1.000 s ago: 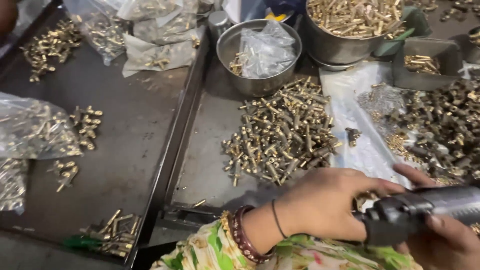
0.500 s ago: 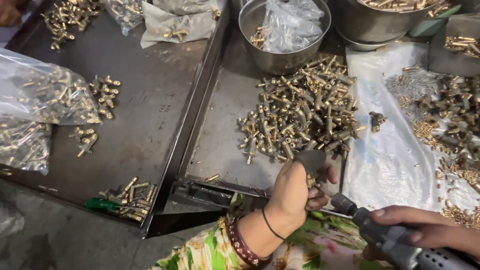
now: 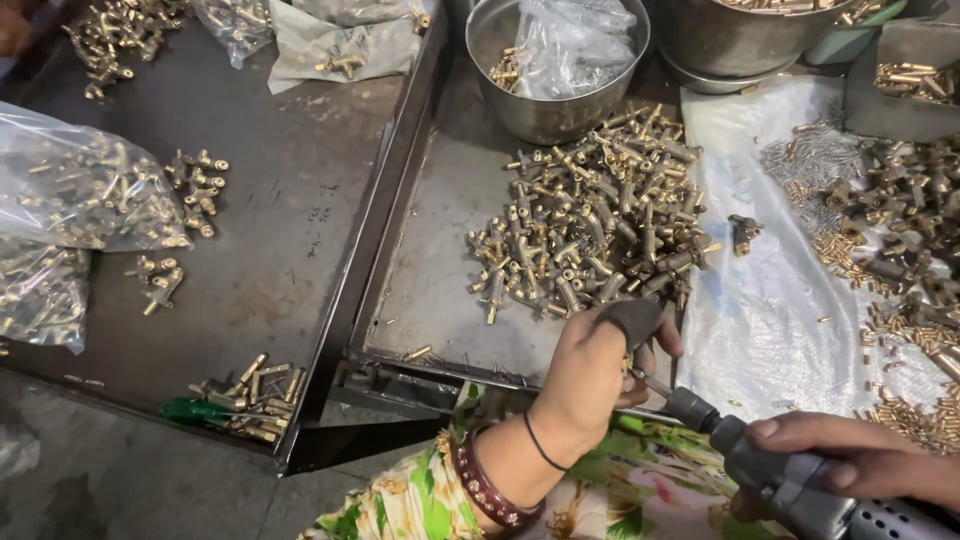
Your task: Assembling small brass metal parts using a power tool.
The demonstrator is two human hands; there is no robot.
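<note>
My left hand (image 3: 590,375) pinches a small brass fitting (image 3: 629,362) at the near edge of a metal tray (image 3: 430,300); its thumb wears a dark finger cover. My right hand (image 3: 860,460) grips a grey power screwdriver (image 3: 770,470) whose bit tip touches the fitting held by the left hand. Just beyond the left hand lies a pile of brass fittings (image 3: 590,230) on the tray. A bangle and a thin black band sit on my left wrist.
A steel bowl (image 3: 555,100) holding a plastic bag stands behind the pile. White plastic sheet (image 3: 770,300) with dark and brass parts (image 3: 900,220) lies at right. On the left tray (image 3: 270,230) lie bags of fittings (image 3: 70,200) and loose brass pieces (image 3: 250,390).
The left hand has drawn back from the pile to the tray's near edge with a fitting. The screwdriver has swung up so its bit meets that fitting.
</note>
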